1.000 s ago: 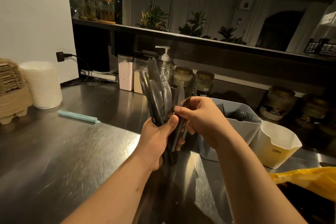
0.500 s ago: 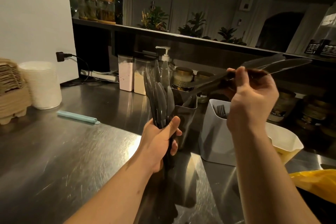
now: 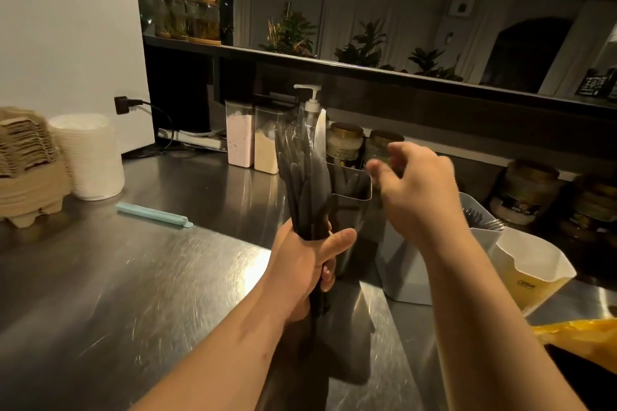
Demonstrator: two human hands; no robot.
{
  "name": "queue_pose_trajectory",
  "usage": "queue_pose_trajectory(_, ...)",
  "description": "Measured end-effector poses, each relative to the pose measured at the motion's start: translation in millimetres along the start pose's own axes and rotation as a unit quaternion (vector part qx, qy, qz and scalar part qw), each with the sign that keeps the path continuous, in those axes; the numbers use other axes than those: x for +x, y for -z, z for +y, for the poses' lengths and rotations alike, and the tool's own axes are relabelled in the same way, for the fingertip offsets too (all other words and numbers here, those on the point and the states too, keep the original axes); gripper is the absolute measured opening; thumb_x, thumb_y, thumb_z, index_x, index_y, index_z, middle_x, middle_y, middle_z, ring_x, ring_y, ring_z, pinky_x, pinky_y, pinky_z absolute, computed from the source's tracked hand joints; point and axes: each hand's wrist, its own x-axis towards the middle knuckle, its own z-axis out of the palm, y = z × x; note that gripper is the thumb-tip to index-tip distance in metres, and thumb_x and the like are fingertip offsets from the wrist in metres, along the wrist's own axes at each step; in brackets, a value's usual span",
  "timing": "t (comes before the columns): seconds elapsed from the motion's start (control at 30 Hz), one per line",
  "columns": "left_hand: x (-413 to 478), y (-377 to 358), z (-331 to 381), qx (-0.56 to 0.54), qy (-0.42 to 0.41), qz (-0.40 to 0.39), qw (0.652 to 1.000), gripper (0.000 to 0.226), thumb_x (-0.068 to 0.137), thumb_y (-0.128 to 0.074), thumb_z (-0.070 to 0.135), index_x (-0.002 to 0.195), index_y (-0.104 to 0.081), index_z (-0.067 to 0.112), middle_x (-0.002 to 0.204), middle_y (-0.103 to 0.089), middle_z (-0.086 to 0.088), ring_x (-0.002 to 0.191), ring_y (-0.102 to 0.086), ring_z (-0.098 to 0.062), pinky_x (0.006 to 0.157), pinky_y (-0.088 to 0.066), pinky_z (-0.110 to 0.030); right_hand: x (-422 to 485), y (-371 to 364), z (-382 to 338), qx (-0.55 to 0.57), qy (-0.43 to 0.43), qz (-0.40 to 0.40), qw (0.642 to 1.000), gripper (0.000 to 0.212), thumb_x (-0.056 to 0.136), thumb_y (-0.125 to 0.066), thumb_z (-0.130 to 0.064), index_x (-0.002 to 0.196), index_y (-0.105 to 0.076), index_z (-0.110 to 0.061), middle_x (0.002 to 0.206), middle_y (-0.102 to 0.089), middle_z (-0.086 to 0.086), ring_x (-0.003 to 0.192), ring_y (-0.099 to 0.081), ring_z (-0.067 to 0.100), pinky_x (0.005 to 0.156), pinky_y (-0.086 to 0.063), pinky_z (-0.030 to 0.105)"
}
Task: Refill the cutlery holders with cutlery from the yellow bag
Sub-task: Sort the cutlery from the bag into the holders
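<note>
left grip is closed round the handle end of a bundle of black plastic knives, blades up, held upright over the brushed steel table. some may be in clear wrap, hard to tell in this light. right grip is motion-blurred, fingers loosely spread, nothing visible in it, hanging over the rim of the dark rectangular cutlery holder, which has a few black pieces standing in it. just right of that is a pale grey plastic holder with forks showing, then a white holder with a yellowish lower part. crumpled yellow bag sits at the lower right edge, well apart from the bundle.

handling, as a judgement: the knives are light, thin, slightly flexy and smooth. the stack slides on itself, so a slack hold would let pieces fan out or slip out the bottom. the bundle is best held as it is, low on the handles, thumb across the front. to peel off a few, pinch mid-handle or just under the blades and pull along the length, not sideways, so neighbours don't follow. can't tell which end is up inside the dark holder. that holder looks light too and could tip or skid on the steel if a wrist knocks it.
</note>
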Motion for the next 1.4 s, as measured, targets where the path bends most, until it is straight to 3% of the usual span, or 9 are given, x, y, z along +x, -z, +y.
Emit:
queue_pose_trajectory(0.1, -1, -1, -1, -0.003, -0.011, -0.001, 1.000, 0.033, 0.081, -0.082, 0.023, 0.078, -0.056, 0.004, 0.054, -0.046, -0.011, 0.042, -0.041, -0.022, 0.045, -0.036, -0.029, -16, 10, -16, 0.135, 0.006, -0.146, 0.980, 0.033, 0.089, -0.064, -0.054, 0.093, -0.073, -0.023, 0.085, -0.071, -0.005, 0.081, -0.066, 0.008, 0.073, -0.058, 0.030)
queue_pose_trajectory(0.2, 0, -6, -4, 0.084, -0.024, 0.024, 0.996, 0.013, 0.094, -0.069, 0.011, 0.084, -0.062, 0.005, 0.055, -0.052, -0.012, 0.039, -0.048, -0.019, 0.040, -0.037, -0.034, -26, -7, -21, 0.112, -0.015, -0.298, 0.948, 0.032, 0.077, -0.077, -0.054, 0.088, -0.075, -0.024, 0.082, -0.075, -0.007, 0.078, -0.070, 0.007, 0.074, -0.062, 0.031)
queue_pose_trajectory(0.47, -7, -5, 4, 0.007, -0.038, 0.012, 0.999, 0.020, 0.089, -0.069, 0.024, 0.105, -0.070, 0.013, 0.069, -0.067, -0.003, 0.053, -0.060, -0.016, 0.046, -0.046, -0.028, -23, -16, -4, 0.385, -0.111, -0.261, 0.878, 0.008, 0.085, -0.074, -0.002, 0.092, -0.073, 0.000, 0.084, -0.077, 0.012, 0.072, -0.072, 0.026, 0.060, -0.057, 0.031)
queue_pose_trajectory(0.63, -7, -3, 5, 0.003, -0.034, -0.003, 0.999, 0.043, 0.081, -0.062, 0.051, 0.096, -0.067, 0.011, 0.074, -0.070, -0.007, 0.056, -0.065, -0.023, 0.049, -0.051, -0.033, -17, -18, 3, 0.408, -0.123, -0.256, 0.868, 0.020, 0.088, -0.073, -0.009, 0.099, -0.069, 0.006, 0.072, -0.064, 0.016, 0.052, -0.052, 0.018, 0.046, -0.043, 0.023)
queue_pose_trajectory(0.77, -7, -4, 4, -0.016, -0.014, -0.017, 1.000, 0.052, 0.089, -0.052, 0.053, 0.109, -0.065, 0.008, 0.087, -0.072, -0.012, 0.065, -0.068, -0.029, 0.054, -0.053, -0.036, -13, -15, 8, 0.401, -0.119, -0.247, 0.874, 0.022, 0.090, -0.071, -0.013, 0.106, -0.067, 0.003, 0.075, -0.072, 0.008, 0.058, -0.061, 0.016, 0.049, -0.043, 0.022)
queue_pose_trajectory(1.03, -8, -8, 5, -0.009, 0.009, 0.032, 0.999, 0.045, 0.081, -0.059, 0.050, 0.103, -0.065, 0.012, 0.072, -0.070, -0.006, 0.056, -0.064, -0.021, 0.049, -0.051, -0.031, -12, -7, 9, 0.392, -0.099, -0.195, 0.894, 0.015, 0.091, -0.070, -0.016, 0.105, -0.069, -0.012, 0.085, -0.077, 0.006, 0.077, -0.074, 0.018, 0.066, -0.054, 0.030)
queue_pose_trajectory(1.17, -4, -6, 4, -0.027, 0.005, 0.066, 0.997, 0.041, 0.082, -0.061, 0.047, 0.096, -0.062, 0.008, 0.065, -0.063, -0.006, 0.050, -0.057, -0.020, 0.045, -0.044, -0.031, -4, 5, 5, 0.474, -0.087, -0.033, 0.876, 0.004, 0.094, -0.066, -0.013, 0.096, -0.066, -0.016, 0.081, -0.074, 0.004, 0.066, -0.070, 0.010, 0.053, -0.051, 0.018)
queue_pose_trajectory(1.3, -1, -3, 2, -0.044, 0.023, 0.070, 0.996, 0.037, 0.082, -0.065, 0.045, 0.086, -0.058, 0.009, 0.059, -0.052, -0.003, 0.047, -0.047, -0.015, 0.043, -0.038, -0.027, 7, 13, 5, 0.533, -0.077, 0.156, 0.828, 0.004, 0.098, -0.062, -0.016, 0.096, -0.061, -0.019, 0.089, -0.072, 0.000, 0.084, -0.073, 0.010, 0.069, -0.056, 0.021)
queue_pose_trajectory(1.4, 0, -1, 1, -0.056, 0.028, 0.063, 0.996, 0.036, 0.080, -0.067, 0.044, 0.086, -0.057, 0.010, 0.060, -0.050, -0.003, 0.047, -0.047, -0.014, 0.042, -0.038, -0.025, 26, 8, 4, 0.498, -0.049, 0.203, 0.842, 0.005, 0.098, -0.064, -0.017, 0.096, -0.061, -0.021, 0.088, -0.071, -0.004, 0.090, -0.073, 0.012, 0.082, -0.060, 0.031)
